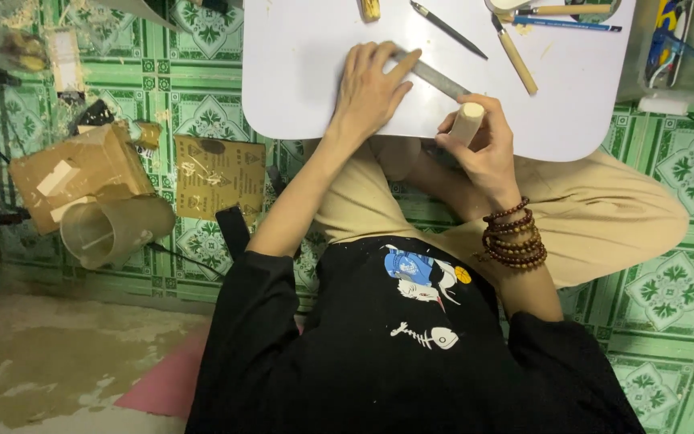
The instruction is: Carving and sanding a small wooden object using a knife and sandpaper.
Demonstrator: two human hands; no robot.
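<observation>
With the left hand (371, 84) only pressing flat on the metal file (435, 78) and the right hand (483, 149), at its 4 o'clock, pinching the wooden cylinder (467, 122), I'd say the file may skid off the white table (299, 72).

Left hand (371, 88) is covering the near end of the metal file (435, 78). Right hand (487, 149) is hiding the lower part of the wooden peg (467, 122). At 12 o'clock, frame edge is cutting off the bowl (516, 5) and yellow block (370, 8). At 2 o'clock, plastic tub (676, 48) contents are looking too blurry to tell.
</observation>
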